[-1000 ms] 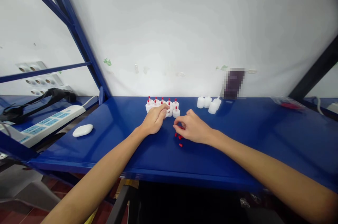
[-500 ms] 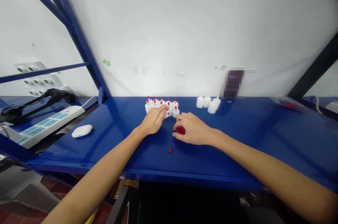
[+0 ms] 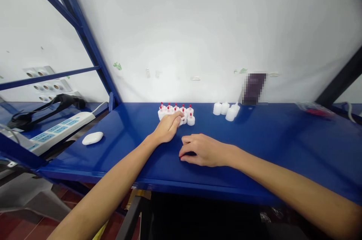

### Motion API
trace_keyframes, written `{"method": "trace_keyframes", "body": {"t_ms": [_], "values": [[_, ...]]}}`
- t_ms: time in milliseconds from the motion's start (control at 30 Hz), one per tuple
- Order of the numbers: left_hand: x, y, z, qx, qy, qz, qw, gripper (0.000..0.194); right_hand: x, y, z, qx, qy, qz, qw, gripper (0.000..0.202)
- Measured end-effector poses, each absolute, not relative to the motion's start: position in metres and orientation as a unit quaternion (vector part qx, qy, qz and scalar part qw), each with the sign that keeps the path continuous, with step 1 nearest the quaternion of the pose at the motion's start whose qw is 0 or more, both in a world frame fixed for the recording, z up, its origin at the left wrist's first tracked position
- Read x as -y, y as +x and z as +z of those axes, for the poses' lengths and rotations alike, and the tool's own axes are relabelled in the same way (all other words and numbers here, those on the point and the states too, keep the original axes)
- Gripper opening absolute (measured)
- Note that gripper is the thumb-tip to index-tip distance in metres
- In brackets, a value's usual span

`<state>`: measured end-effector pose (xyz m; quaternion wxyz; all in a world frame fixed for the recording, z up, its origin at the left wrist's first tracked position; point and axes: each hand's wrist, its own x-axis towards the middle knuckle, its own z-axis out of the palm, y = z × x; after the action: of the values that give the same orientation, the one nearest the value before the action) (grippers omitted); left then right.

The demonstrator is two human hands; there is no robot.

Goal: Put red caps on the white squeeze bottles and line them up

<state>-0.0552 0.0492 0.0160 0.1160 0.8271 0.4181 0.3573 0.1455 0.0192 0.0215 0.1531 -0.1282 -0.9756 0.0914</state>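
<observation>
My left hand point(image 3: 169, 126) is closed, its thumb and fingers round a white nozzle cap point(image 3: 182, 121) at the front of a cluster. That cluster holds several white nozzle caps with red tips point(image 3: 190, 119), standing upright close together. Nearer the table's front edge, my right hand point(image 3: 205, 150) pinches a small red tip cap point(image 3: 180, 157) between thumb and forefinger. The palm and the other fingers curl down over the tabletop. A speck of red shows behind the knuckles; whatever lies under that hand is hidden.
Several white nozzle caps without red tips point(image 3: 230, 113) stand at the back right of the blue table point(image 3: 271, 149). A clear plastic bag with red contents point(image 3: 316, 112) lies far right. At left are a white earbud case point(image 3: 92, 138), a power strip point(image 3: 58, 130) and a black strap point(image 3: 53, 110).
My right hand has come down toward me and closed its fingertips on the loose red tip cap. The red pile seen inside that hand is now hidden. My left hand stays on the nozzle cap.
</observation>
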Motion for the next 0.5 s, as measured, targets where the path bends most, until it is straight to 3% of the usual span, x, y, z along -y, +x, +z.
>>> {"method": "trace_keyframes", "body": {"t_ms": [200,500], "values": [[-0.05,-0.057,0.016,-0.41,0.84,0.341,0.098,0.034,-0.043,0.153,0.02,0.887,-0.265,0.14,0.352,0.01],[-0.047,-0.053,0.019,-0.433,0.867,0.238,0.061,0.047,-0.047,0.153,0.015,0.867,-0.295,0.12,0.384,0.01]]}}
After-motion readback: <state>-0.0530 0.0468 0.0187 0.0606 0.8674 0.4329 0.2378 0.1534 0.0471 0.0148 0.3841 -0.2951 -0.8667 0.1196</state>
